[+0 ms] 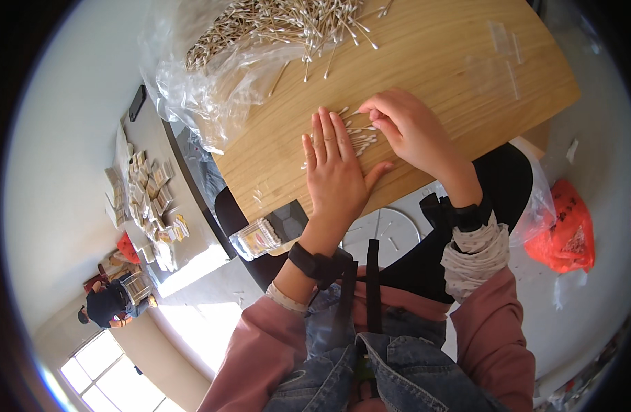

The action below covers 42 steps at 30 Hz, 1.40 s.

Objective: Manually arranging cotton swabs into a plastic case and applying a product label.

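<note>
My left hand (pixel 337 180) lies flat with its fingers stretched out, over a small group of cotton swabs (pixel 363 141) on the wooden table (pixel 425 62). Part of that group is hidden under the palm. Just to the right, my right hand (pixel 417 134) is closed in a pinch at the group's far end, with a white swab tip showing at its fingertips. Beyond both hands, a large heap of loose cotton swabs (pixel 277 27) spills out of a clear plastic bag (pixel 185 89).
Clear plastic pieces (pixel 497 69) lie at the table's far right. A filled swab pack (pixel 258 238) and a dark flat object (pixel 288 220) sit at the near left edge. A red bag (pixel 561 226) rests at right. Several packs (pixel 147 196) cover another table; a person (pixel 108 304) is beyond.
</note>
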{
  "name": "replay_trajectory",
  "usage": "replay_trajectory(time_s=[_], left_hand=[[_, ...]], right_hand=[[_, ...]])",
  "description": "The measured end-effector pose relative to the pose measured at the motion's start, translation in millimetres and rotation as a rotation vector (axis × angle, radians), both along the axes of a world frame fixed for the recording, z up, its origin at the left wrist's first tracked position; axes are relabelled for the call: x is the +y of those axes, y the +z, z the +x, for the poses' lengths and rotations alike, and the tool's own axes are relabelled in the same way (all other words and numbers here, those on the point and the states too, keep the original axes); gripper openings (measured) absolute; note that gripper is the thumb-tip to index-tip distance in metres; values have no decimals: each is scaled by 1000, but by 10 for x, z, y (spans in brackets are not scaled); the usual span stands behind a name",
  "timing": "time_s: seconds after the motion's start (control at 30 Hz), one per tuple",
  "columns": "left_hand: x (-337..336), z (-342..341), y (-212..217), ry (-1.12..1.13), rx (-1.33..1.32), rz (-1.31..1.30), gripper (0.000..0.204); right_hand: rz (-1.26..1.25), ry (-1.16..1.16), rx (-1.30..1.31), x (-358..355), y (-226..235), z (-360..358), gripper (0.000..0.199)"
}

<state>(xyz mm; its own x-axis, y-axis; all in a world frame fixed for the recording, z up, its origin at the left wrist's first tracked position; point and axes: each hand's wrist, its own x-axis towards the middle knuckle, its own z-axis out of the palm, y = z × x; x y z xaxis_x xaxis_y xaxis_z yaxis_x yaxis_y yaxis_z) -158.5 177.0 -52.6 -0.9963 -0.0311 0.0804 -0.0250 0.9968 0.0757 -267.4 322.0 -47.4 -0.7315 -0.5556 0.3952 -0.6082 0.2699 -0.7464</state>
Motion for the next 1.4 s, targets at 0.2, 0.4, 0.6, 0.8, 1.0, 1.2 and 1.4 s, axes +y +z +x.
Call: replay_trajectory(time_s=[0.2, 0.4, 0.6, 0.8, 1.0, 1.2, 1.4], left_hand=[[-3, -1, -4, -9, -1, 81, 109], [-1, 9, -17, 6, 21, 124, 110], [-22, 41, -35, -59, 54, 246, 112], [-94, 230, 102, 44, 189, 213, 114], [60, 294, 100, -15, 23, 175, 107], [62, -140, -6, -78, -9, 40, 109], [-52, -366, -41, -54, 88, -20, 113]], right_hand=[[54, 64, -59, 31, 9, 27, 13], [37, -59, 67, 99, 20, -64, 11], [39, -143, 148, 22, -41, -209, 10], [37, 39, 161, -100, -120, -129, 18], [-70, -136, 97, -10, -93, -135, 10], [-55, -191, 46, 43, -52, -73, 11], [-43, -211, 109, 51, -77, -134, 13]])
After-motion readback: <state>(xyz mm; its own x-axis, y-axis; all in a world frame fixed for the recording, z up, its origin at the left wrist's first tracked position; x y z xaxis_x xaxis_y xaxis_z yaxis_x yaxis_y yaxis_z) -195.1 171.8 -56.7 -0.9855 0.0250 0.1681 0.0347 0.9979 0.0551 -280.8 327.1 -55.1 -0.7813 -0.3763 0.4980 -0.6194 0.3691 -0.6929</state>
